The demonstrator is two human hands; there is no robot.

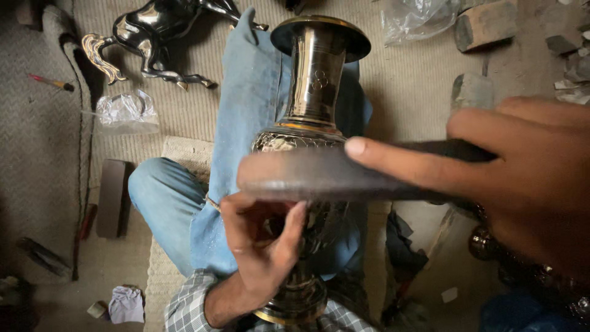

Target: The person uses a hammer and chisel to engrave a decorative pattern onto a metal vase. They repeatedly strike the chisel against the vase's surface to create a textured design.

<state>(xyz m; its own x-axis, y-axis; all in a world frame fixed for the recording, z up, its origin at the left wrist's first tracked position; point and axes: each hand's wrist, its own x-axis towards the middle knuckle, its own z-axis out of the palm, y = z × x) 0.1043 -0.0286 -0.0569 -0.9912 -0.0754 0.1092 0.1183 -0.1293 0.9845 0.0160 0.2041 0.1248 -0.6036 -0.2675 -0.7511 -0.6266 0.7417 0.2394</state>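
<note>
Tall engraved brass vase (pixel 310 123): lies along the person's blue-jeaned leg (pixel 246 104); left hand (pixel 261 246) curls its fingers around the body; right hand (pixel 522 178) pinches a flat dark metal tool (pixel 326 175) across it, forefinger extended; a slip would likely scratch the engraving or roll the vase off.

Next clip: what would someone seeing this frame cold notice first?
First the tall polished metal vase, lying across the person's blue-jeaned lap at centre. The left hand grips its engraved body from below, while the right hand holds a flat dark tool across it, forefinger stretched along the top. At upper left a glossy black horse figurine with gold trim lies on the woven mat.
</note>
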